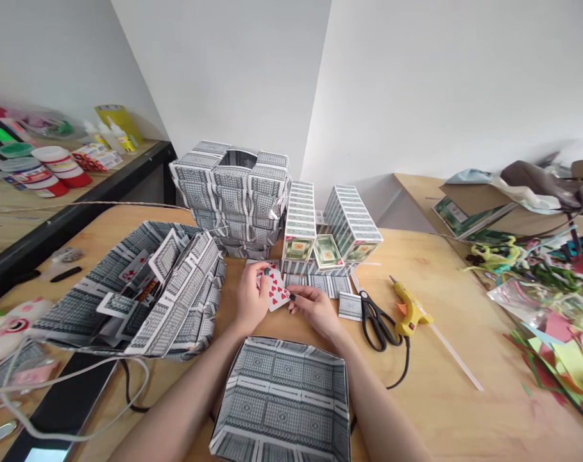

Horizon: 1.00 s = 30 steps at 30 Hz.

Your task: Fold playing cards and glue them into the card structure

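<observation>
Between both hands is a playing card [275, 290] with red hearts facing up. My left hand [253, 294] closes on its upper left edge, thumb on the face. The fingers of my right hand [315, 308] pinch its lower right corner. Just beyond the hands lies a row of cards [320, 284] with patterned backs, in front of stacked card boxes [328, 250]. Nearer me, below the hands, stands an open tray made of playing cards [284, 391]. A single card [350, 306] lies right of my right hand, partly beside black-handled scissors [378, 321].
A yellow glue gun [410, 308] with a clear glue stick and cord lies right. Left is a card-built box [176, 308] holding loose cards; behind stands a taller card-covered structure [233, 192]. Coloured paper [560, 346] and pipe cleaners [500, 253] cover the far right. A white cable [70, 436] crosses lower left.
</observation>
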{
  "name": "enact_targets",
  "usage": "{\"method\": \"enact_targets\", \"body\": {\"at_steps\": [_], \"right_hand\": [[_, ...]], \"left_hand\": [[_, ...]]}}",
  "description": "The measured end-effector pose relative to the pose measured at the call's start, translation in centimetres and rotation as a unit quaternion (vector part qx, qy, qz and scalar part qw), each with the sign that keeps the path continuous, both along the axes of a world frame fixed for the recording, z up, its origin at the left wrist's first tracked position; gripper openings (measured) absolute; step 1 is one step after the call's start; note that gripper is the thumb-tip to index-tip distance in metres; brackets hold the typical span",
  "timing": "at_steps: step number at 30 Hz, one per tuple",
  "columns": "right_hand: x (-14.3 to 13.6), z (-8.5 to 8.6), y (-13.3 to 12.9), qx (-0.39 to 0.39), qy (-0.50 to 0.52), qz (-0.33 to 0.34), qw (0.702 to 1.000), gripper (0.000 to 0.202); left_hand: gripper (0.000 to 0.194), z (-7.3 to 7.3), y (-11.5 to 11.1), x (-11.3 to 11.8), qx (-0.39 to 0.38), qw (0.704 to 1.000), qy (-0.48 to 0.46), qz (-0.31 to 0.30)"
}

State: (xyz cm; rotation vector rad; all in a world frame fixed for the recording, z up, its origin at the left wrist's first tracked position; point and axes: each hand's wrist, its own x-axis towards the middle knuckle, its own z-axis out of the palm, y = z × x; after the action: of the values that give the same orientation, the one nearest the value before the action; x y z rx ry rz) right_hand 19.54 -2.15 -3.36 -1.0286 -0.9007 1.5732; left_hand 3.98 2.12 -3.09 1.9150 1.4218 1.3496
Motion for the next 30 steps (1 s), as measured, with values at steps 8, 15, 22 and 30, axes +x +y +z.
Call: {"method": "enact_targets", "body": {"at_steps": [8, 15, 22, 30], "right_hand": [[-0.1, -0.6, 0.4, 0.041, -0.114, -0.101, 0.987, 0.020], [-0.1, 0.0, 0.1, 0.040, -0.154, -0.033, 0.987, 0.026], [0.3, -0.4, 0.2, 0.035, -0.168, -0.114, 0.979, 0.021], [0.7, -0.7, 0.4, 0.029, -0.217, -0.231, 0.948, 0.021]], "left_hand": [[0.056, -0.9, 0.6, 0.0, -0.008, 0.991, 0.131, -0.040], [0.055, -0.6, 0.4, 0.0, -0.001, 0.984, 0.176, -0.039], [0.053, -0.1, 0.2, -0.1, 0.022, 0.977, 0.209, -0.030], [0.035, 0.1, 0.2, -0.4, 0.029, 0.974, 0.222, -0.048]]}}
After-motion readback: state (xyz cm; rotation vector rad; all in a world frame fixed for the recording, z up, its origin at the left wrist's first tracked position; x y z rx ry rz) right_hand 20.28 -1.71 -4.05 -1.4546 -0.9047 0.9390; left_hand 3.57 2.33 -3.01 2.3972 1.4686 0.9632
